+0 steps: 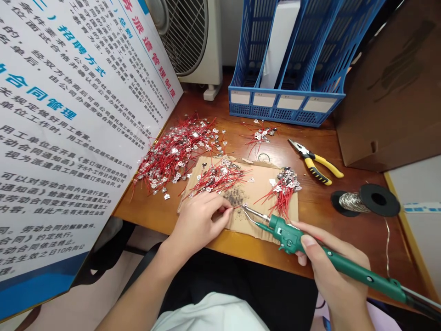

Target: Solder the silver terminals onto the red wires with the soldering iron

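My right hand (330, 271) is closed round a green soldering iron (344, 264), its metal tip (246, 209) pointing left onto a scorched piece of cardboard (255, 188). My left hand (200, 220) rests on the cardboard's left part, fingers pinched on a short red wire (230, 209) whose end meets the iron's tip. Two small heaps of red wires with metal tabs lie on the cardboard: a left heap (217, 177) and a right heap (284, 186).
A big pile of red wires (175, 151) and a smaller pile (258, 133) lie on the wooden desk (344, 220). Yellow-handled pliers (315, 163), a solder spool (367, 200), a blue file rack (289, 59), a fan (189, 37), a printed signboard (69, 128) and a brown box (392, 92) surround them.
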{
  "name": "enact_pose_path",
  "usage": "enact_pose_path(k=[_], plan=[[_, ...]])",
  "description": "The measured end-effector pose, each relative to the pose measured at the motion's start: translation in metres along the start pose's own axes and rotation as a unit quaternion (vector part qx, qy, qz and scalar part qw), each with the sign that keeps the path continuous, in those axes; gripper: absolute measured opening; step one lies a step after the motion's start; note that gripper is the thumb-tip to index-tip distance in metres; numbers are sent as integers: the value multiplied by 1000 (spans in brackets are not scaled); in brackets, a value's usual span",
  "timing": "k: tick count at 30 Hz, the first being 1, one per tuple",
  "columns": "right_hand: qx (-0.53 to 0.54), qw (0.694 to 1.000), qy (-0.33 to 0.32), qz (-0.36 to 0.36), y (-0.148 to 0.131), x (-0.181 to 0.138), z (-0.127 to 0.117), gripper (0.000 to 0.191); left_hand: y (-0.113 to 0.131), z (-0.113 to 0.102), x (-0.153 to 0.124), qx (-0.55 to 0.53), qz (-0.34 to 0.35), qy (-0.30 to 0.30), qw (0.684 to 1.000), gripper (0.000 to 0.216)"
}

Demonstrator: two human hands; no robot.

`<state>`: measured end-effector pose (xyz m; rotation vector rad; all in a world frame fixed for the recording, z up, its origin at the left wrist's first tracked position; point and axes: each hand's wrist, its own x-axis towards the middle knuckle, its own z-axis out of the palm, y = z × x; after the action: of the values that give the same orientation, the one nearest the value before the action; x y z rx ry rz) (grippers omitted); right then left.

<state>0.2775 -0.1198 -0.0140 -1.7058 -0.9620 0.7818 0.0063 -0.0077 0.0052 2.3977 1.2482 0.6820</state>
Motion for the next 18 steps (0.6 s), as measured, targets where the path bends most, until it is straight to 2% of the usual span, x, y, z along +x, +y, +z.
enact_pose_path(k=[10, 18], plan=[[30, 999, -20, 30, -2, 4, 0, 27, 1, 4, -4, -3, -13, 5, 1000, 13], [91, 995, -22, -25, 8, 9, -5, 32, 0, 5, -4, 6, -8, 13, 1000, 13]])
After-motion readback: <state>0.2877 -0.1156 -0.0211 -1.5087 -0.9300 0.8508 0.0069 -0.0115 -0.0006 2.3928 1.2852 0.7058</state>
